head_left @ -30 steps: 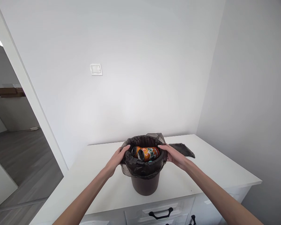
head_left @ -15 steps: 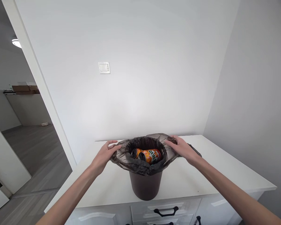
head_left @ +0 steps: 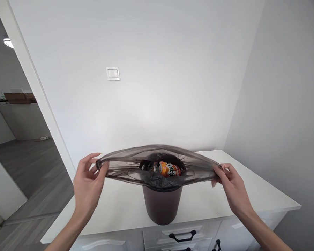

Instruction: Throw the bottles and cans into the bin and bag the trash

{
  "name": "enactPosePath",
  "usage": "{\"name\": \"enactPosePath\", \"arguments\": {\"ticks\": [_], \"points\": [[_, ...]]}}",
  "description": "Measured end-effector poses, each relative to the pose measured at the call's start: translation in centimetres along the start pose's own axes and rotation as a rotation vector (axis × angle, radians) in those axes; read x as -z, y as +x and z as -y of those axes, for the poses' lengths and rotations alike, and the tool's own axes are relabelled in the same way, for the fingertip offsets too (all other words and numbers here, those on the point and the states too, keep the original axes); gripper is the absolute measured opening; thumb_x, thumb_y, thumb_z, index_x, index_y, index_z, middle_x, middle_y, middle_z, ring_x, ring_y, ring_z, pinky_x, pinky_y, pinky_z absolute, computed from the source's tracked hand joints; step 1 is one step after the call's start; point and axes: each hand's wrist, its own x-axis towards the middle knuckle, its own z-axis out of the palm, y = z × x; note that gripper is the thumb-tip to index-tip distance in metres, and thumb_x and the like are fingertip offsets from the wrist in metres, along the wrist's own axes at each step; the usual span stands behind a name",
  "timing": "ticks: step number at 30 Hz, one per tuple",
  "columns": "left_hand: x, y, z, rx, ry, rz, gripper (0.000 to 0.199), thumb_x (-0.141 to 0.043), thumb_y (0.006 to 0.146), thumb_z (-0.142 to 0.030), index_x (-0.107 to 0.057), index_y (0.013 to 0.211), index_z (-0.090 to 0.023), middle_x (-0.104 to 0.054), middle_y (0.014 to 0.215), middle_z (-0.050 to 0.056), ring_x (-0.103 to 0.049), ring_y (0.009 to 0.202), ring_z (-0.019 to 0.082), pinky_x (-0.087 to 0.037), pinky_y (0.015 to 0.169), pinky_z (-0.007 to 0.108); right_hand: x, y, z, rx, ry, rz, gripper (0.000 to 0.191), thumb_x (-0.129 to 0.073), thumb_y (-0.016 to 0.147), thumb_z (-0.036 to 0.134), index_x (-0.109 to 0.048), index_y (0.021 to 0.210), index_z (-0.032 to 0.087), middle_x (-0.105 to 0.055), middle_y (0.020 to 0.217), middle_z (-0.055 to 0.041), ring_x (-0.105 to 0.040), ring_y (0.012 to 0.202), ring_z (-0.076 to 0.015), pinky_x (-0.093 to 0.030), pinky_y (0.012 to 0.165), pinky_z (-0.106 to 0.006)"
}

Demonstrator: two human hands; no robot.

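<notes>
A dark brown trash can [head_left: 162, 207] stands upright on the white countertop, lined with a thin black garbage bag [head_left: 159, 179]. Orange drink cans [head_left: 169, 169] with printed labels lie inside it. My left hand [head_left: 89, 181] pinches the bag's edge out to the left of the can. On the opposite side, my right hand [head_left: 231, 186] grips the other edge. Between the two hands the bag's mouth is stretched wide and flat above the rim. What lies deeper in the bag is hidden.
The white countertop [head_left: 115, 209] sits on a cabinet with black drawer handles [head_left: 182, 236]. Behind it is a white wall with a light switch [head_left: 113, 74]. At the left, a doorway opens onto a grey floor [head_left: 31, 170] and cardboard boxes [head_left: 19, 97].
Both hands have moved outward, pulling the bag's edges from around the rim into a wide stretch. The trash can has stayed in place, and more of its upper side shows.
</notes>
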Motion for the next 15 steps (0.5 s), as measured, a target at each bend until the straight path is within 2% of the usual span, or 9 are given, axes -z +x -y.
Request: {"name": "enactPosePath", "arguments": {"ticks": [3, 5, 7, 9, 10, 11, 13, 15], "points": [[2.3, -1.1, 1.9, -0.013, -0.014, -0.055, 0.048, -0.083, 0.076, -0.040, -0.063, 0.118, -0.031, -0.054, 0.088, -0.003, -0.053, 0.074, 0.013, -0.045, 0.059, 0.023, 1.5, -2.0, -1.8, -0.080, 0.076, -0.016, 0.038, -0.070, 0.089, 0.056, -0.047, 0.089, 0.026, -0.051, 0.063, 0.0062, -0.052, 0.063, -0.0161, -0.042, 0.067, -0.031], [3.6, -2.0, 3.5, 0.010, -0.072, -0.065, 0.048, -0.084, 0.077, -0.039, -0.063, 0.120, -0.031, -0.055, 0.088, -0.003, -0.054, 0.081, 0.014, -0.049, 0.070, 0.024, 2.0, -3.2, -3.4, -0.135, 0.170, -0.036, 0.036, -0.071, 0.088, 0.055, -0.050, 0.091, 0.026, -0.050, 0.064, 0.0067, -0.048, 0.059, -0.0139, -0.041, 0.062, -0.029], [4.3, -3.4, 5.7, 0.080, -0.153, -0.101, 0.051, -0.081, 0.080, -0.043, -0.060, 0.126, -0.033, -0.060, 0.103, -0.001, -0.059, 0.097, 0.017, -0.051, 0.087, 0.029, 2.0, -4.4, -5.6, -0.160, 0.258, -0.063, 0.034, -0.068, 0.089, 0.055, -0.052, 0.094, 0.025, -0.051, 0.070, 0.0057, -0.046, 0.055, -0.0128, -0.040, 0.054, -0.028], [4.3, -5.6, 8.3, 0.142, -0.186, -0.092, 0.061, -0.076, 0.082, -0.054, -0.052, 0.136, -0.035, -0.059, 0.128, 0.004, -0.057, 0.121, 0.025, -0.048, 0.105, 0.041, 1.5, -5.6, -8.1, -0.136, 0.237, -0.050, 0.034, -0.064, 0.090, 0.057, -0.056, 0.101, 0.025, -0.057, 0.078, 0.0024, -0.052, 0.057, -0.0150, -0.043, 0.050, -0.029], [4.2, -6.8, 9.7, 0.157, -0.153, -0.025, 0.069, -0.075, 0.081, -0.060, -0.049, 0.140, -0.034, -0.055, 0.140, 0.008, -0.053, 0.132, 0.031, -0.043, 0.113, 0.049, 1.1, -6.2, -9.3, -0.105, 0.169, -0.001, 0.036, -0.063, 0.090, 0.057, -0.059, 0.107, 0.025, -0.062, 0.084, -0.0007, -0.058, 0.064, -0.0176, -0.047, 0.053, -0.030], [3.9, -7.9, 11.0, 0.170, -0.080, 0.114, 0.077, -0.075, 0.078, -0.064, -0.047, 0.143, -0.032, -0.052, 0.147, 0.011, -0.047, 0.140, 0.036, -0.036, 0.118, 0.057, 0.6, -6.7, -10.3, -0.064, 0.080, 0.076, 0.039, -0.063, 0.091, 0.057, -0.061, 0.114, 0.025, -0.067, 0.095, -0.0046, -0.064, 0.074, -0.0208, -0.053, 0.059, -0.033], [2.9, -9.6, 13.0, 0.181, 0.083, 0.442, 0.086, -0.071, 0.077, -0.071, -0.046, 0.147, -0.028, -0.049, 0.153, 0.016, -0.035, 0.149, 0.043, -0.024, 0.122, 0.065, -0.5, -7.3, -11.5, 0.018, -0.087, 0.266, 0.048, -0.063, 0.091, 0.055, -0.060, 0.130, 0.027, -0.066, 0.125, -0.0111, -0.068, 0.103, -0.0264, -0.059, 0.083, -0.040], [1.6, -10.0, 13.5, 0.153, 0.175, 0.658, 0.096, -0.064, 0.076, -0.080, -0.046, 0.150, -0.023, -0.051, 0.152, 0.020, -0.029, 0.152, 0.046, -0.020, 0.123, 0.068, -1.7, -6.8, -11.3, 0.052, -0.151, 0.422, 0.063, -0.064, 0.091, 0.057, -0.051, 0.146, 0.029, -0.052, 0.152, -0.0121, -0.058, 0.130, -0.0298, -0.050, 0.108, -0.048]]}}
